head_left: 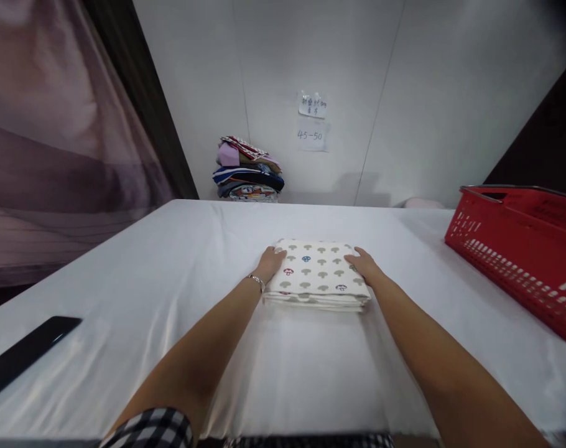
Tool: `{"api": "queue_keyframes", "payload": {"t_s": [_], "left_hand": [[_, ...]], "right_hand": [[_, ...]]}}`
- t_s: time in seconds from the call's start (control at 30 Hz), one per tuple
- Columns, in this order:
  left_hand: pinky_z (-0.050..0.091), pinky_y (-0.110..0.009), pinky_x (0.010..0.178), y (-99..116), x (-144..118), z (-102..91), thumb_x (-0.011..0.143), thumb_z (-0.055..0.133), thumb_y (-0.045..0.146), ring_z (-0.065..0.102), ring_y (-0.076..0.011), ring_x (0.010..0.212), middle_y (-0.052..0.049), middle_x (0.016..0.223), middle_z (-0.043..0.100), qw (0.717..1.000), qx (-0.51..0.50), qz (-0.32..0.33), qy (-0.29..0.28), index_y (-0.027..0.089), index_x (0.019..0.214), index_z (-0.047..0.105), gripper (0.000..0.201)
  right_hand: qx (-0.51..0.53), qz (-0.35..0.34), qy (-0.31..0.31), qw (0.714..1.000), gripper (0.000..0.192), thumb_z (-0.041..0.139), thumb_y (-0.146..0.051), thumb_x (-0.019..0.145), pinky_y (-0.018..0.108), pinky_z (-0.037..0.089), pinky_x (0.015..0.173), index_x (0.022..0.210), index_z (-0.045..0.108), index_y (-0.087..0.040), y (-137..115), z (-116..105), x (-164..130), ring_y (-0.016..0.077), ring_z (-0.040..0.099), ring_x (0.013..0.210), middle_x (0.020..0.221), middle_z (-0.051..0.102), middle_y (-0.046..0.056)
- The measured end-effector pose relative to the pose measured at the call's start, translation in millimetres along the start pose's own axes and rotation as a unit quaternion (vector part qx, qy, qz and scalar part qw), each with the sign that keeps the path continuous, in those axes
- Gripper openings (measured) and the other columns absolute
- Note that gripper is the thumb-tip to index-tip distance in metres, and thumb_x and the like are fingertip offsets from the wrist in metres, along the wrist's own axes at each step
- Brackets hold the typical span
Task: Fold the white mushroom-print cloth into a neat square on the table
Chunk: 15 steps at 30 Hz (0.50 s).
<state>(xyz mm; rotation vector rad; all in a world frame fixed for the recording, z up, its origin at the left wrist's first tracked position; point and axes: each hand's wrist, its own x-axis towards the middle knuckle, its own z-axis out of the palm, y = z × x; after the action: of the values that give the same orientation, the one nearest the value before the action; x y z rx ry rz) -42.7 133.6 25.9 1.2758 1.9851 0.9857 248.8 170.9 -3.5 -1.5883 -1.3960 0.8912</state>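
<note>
A folded white cloth (pixel 318 269) printed with mushrooms, mostly grey with a few in blue, red and purple, lies in a flat rectangle in front of me. Its layered front edge faces me. My left hand (pixel 270 264) holds the left side, thumb on top and the other fingers along or under the edge, partly hidden. On the opposite side, my right hand (pixel 364 264) grips the cloth the same way, with its thumb over the top face. A bracelet (pixel 257 282) circles my left wrist.
The white-covered table (pixel 194 267) reaches to a pale wall. A stack of folded fabrics (pixel 249 171) stands at the back. A red plastic basket (pixel 520 249) is on the right, a black flat object (pixel 28 351) at left. Paper notes (pixel 313 121) hang on the wall.
</note>
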Motion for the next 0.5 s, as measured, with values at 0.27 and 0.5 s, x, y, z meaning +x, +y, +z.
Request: {"api": "queue_keyframes", "payload": {"t_s": [0.27, 0.5], "left_hand": [[0.037, -0.031, 0.096, 19.5, 58.5, -1.5, 0.072, 0.068, 0.040, 0.049, -0.0291, 0.120, -0.015, 0.131, 0.053, 0.999, 0.013, 0.038, -0.008, 0.015, 0.125, 0.049, 0.062], [0.041, -0.028, 0.088, -3.6, 52.5, -9.3, 0.071, 0.068, 0.045, 0.057, -0.0270, 0.109, -0.014, 0.122, 0.060, 0.999, 0.014, 0.004, -0.030, 0.014, 0.115, 0.057, 0.055]], "right_hand": [[0.029, 0.047, 0.059, 0.997, 0.064, 0.064, -0.030, 0.069, 0.036, 0.052, 0.081, 0.129, 0.049, -0.015, -1.3, 19.1, 24.0, 0.0227, 0.064, 0.090, 0.106, 0.066, 0.011], [0.041, 0.014, 0.060, 0.997, 0.055, 0.059, -0.044, 0.074, 0.034, 0.049, 0.086, 0.122, 0.057, -0.016, 10.6, 18.7, -2.4, 0.0225, 0.061, 0.098, 0.116, 0.062, 0.011]]}}
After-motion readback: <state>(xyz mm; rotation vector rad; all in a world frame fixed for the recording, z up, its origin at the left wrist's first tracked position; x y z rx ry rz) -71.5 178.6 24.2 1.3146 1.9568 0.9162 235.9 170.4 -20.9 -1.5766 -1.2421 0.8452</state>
